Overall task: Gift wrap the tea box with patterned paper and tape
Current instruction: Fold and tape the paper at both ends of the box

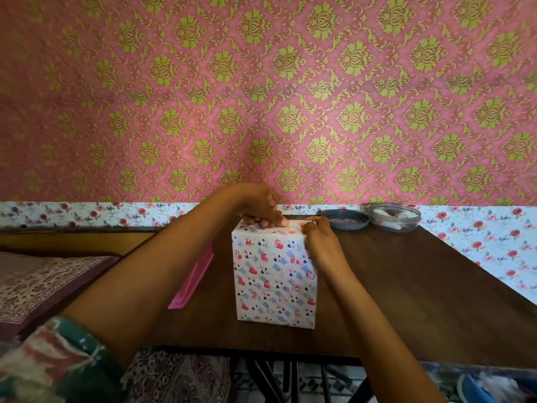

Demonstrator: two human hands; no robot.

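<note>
Clear round tub (394, 218) at table's far right held pale lumps, with its loose lid (345, 220) just beside it. Dark wooden table (406, 286) stood against a pink damask wall (290, 97). Wrapped box (274, 274) stood upright mid-table, with a pink tray (193, 279) to its left. Left hand (258, 207) had fingers curled together on the box top. Right hand (321, 242) pinched the top right edge.

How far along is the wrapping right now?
Done: patterned paper covers the upright tea box on its visible front. In hand: left hand and right hand grip the top-end folds. Remaining: closing and taping that end; the bottom end is hidden.
</note>
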